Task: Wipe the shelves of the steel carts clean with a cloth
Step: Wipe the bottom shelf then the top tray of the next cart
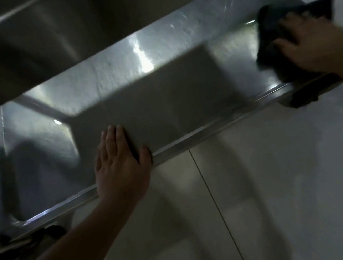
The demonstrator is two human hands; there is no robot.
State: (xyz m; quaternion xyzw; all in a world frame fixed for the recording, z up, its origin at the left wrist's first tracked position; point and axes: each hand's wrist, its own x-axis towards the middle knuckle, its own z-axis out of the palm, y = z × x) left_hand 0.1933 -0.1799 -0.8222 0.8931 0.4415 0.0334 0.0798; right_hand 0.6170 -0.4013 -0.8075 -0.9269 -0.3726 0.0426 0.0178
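Your right hand (316, 45) presses the dark cloth (273, 29) at upper right, fingers spread over it on the shelf (179, 67). Your left hand (120, 165) lies flat, fingers together, on the front rim. The shelf runs lower left to upper right above pale floor tiles (282, 180).

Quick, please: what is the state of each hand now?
Left hand: open, flat on the steel cart shelf.
Right hand: pressing the dark cloth there.
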